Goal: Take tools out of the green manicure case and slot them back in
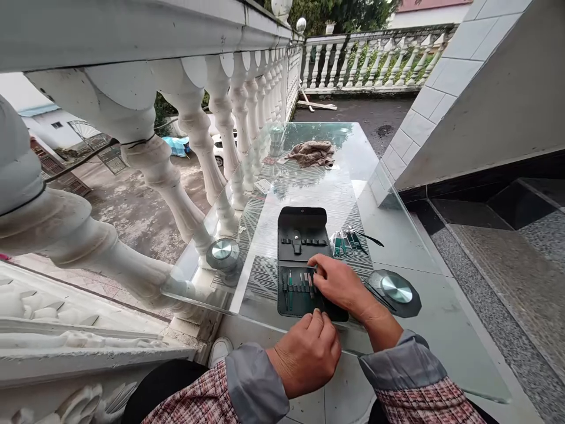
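Observation:
A black tool case [302, 232] lies open on a glass table [388, 194], with several small green-handled tools held in the loops of its near half. My right hand [342, 285] rests on that near half, its fingers closed together on the tools in the loops. My left hand [306, 353] is curled against the case's near edge with the fingers pressed down; what it pinches is hidden. Several loose green-handled tools [351, 241] lie on the glass just right of the case.
A round metal table cap [223, 252] sits left of the case and another [396, 288] to its right. A crumpled brown cloth [313, 153] lies at the far end of the glass. A white balustrade [194, 123] runs along the left, a tiled wall [485, 88] on the right.

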Motion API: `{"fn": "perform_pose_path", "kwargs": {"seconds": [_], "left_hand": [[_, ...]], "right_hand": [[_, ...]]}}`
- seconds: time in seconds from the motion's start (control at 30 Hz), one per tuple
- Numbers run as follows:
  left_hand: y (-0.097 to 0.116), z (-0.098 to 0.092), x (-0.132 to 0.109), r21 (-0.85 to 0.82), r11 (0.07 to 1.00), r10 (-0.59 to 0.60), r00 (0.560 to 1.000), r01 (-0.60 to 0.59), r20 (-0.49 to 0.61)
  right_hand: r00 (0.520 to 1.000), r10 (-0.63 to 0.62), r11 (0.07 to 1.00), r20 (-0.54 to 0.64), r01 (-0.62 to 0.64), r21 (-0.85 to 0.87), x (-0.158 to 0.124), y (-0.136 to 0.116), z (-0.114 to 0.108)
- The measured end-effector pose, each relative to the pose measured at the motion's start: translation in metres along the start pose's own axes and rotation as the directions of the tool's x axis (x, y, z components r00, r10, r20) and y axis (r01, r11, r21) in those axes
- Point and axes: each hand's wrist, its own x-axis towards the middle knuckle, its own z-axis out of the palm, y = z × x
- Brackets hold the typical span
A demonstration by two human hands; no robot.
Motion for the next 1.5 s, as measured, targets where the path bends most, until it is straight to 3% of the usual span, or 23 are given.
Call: {"fn": "perform_pose_path", "kwargs": {"seconds": [0.1,0.23,0.33,0.43,0.53,0.63,0.9,1.23,1.37,1.5], "left_hand": [[-0.001,-0.003,-0.001,0.022,0.999,0.026,1.000,-0.026,0.011],[-0.004,-0.011,0.000,0.038,0.999,0.024,1.000,-0.025,0.006],[-0.003,-0.013,0.001,0.061,0.998,-0.004,0.996,-0.002,0.088],[-0.001,-0.011,0.003,0.076,0.997,-0.031,0.987,0.019,0.159],[0.001,-0.009,0.005,0.086,0.996,-0.039,0.983,0.024,0.182],[0.004,-0.009,0.008,0.097,0.995,-0.051,0.977,0.032,0.207],[0.005,-0.009,0.016,0.108,0.994,-0.027,0.964,-0.002,0.264],[-0.003,-0.011,0.016,0.081,0.995,0.032,0.980,-0.049,0.197],[-0.006,-0.007,0.010,0.051,0.997,0.050,0.993,-0.055,0.106],[-0.010,0.000,0.006,0.007,0.996,0.090,0.995,-0.090,-0.034]], "right_hand": [[0.979,0.093,0.987,-0.183,-0.067,0.146,-0.004,0.019,-0.017],[0.854,0.303,0.938,-0.424,-0.189,0.289,-0.018,0.053,-0.048],[0.788,0.388,0.913,-0.478,-0.256,0.318,-0.033,0.074,-0.061],[0.841,0.350,0.932,-0.413,-0.267,0.247,-0.048,0.084,-0.058],[0.917,0.207,0.978,-0.340,-0.185,0.098,-0.059,0.085,-0.047],[0.953,0.094,0.994,-0.287,-0.107,-0.030,-0.065,0.081,-0.037],[0.964,-0.041,0.976,-0.262,-0.018,-0.218,-0.060,0.060,-0.014],[0.986,0.072,0.932,-0.153,-0.121,-0.342,-0.051,0.056,-0.021],[0.988,0.097,0.903,-0.119,-0.138,-0.408,-0.049,0.060,-0.022],[0.979,0.084,0.919,-0.185,-0.148,-0.366,-0.046,0.060,-0.019]]}}
